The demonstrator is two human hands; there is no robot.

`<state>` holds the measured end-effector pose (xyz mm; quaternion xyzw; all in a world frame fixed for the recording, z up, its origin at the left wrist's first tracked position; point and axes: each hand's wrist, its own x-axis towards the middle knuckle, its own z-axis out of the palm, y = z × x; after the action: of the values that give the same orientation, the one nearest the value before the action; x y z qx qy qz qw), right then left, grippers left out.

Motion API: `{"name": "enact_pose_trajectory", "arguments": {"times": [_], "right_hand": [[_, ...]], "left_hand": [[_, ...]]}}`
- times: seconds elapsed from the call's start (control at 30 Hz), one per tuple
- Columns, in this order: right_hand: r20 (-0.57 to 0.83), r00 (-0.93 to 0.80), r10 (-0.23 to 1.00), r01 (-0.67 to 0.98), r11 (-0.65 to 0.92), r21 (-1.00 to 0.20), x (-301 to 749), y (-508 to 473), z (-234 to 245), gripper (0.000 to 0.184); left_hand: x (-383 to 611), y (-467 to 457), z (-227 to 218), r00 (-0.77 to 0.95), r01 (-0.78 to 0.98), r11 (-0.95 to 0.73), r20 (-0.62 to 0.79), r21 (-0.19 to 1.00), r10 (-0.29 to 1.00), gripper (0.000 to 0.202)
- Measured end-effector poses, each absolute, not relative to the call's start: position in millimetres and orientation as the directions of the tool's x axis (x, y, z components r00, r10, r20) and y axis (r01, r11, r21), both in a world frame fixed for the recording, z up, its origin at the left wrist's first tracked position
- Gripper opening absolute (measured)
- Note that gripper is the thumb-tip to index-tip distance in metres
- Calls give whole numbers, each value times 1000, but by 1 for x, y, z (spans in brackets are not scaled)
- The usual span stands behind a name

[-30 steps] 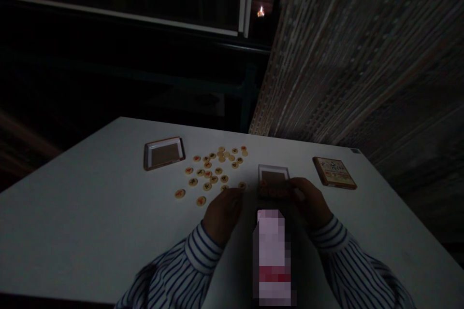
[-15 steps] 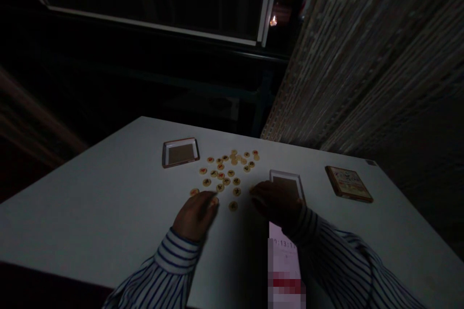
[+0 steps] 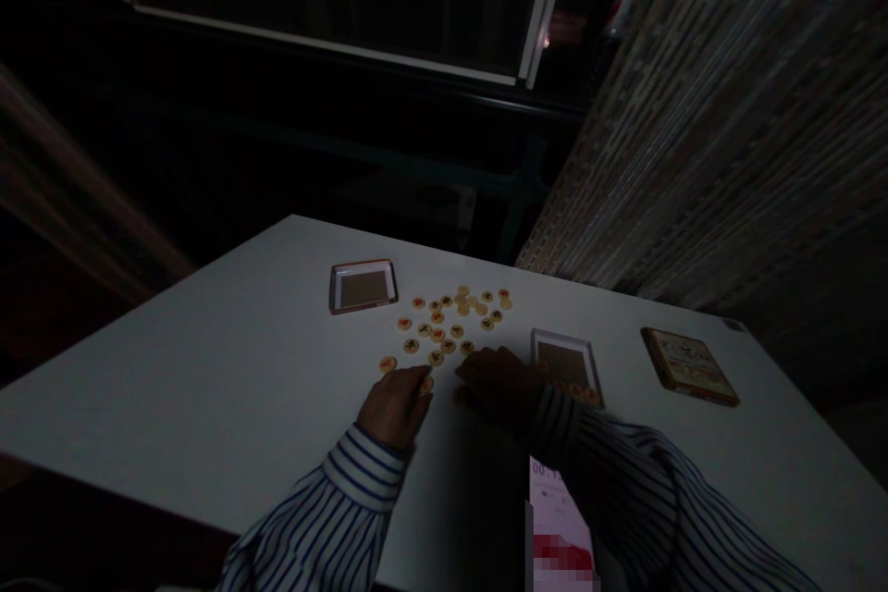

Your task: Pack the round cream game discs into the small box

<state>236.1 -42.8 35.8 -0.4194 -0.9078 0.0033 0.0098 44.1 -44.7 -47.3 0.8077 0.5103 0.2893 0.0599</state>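
Round wooden Chinese chess pieces (image 3: 437, 334) with red or black characters lie scattered on the white table. My left hand (image 3: 394, 407) rests at their near side, thumb and forefinger closed on one Chinese chess piece (image 3: 425, 384). Just right of it, my right hand (image 3: 500, 386) reaches palm down over the near pieces, its fingers curled and deep in shadow. Whatever lies under those fingertips is hidden. Close to its thumb a dim black-marked piece (image 3: 459, 395) shows on the table. Beyond my right wrist is a shallow open box tray (image 3: 590, 361), with several red-marked pieces along its near edge.
Another shallow tray (image 3: 362, 303) lies at the back left. A flat decorated box (image 3: 690, 367) sits on the right. A lit phone (image 3: 555, 504) showing a timer lies under my right forearm. String curtains (image 3: 666, 129) hang behind the table's right side.
My right hand has moved left, away from the right tray and over the near pieces, uncovering pieces in that tray. The view has shifted slightly; my left hand keeps its piece.
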Motion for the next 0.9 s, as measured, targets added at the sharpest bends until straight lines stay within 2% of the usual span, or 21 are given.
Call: {"name": "enact_pose_trajectory", "arguments": {"times": [0.27,0.5,0.7,0.9], "right_hand": [[7,-660,751,751,660,11,235,-38,33,30],[53,-644,763,763,646,-18,238,-38,32,29],[27,-620,784,783,621,-33,244,-37,38,28],[77,-578,812,808,583,-85,256,-38,52,30]], "left_hand": [[47,-45,-43,295,809,-425,346,406,891,30],[49,-45,-39,277,823,-397,322,407,905,31],[50,-47,-38,257,806,-391,333,444,907,32],[56,-49,-24,210,767,-391,377,508,902,34]]}}
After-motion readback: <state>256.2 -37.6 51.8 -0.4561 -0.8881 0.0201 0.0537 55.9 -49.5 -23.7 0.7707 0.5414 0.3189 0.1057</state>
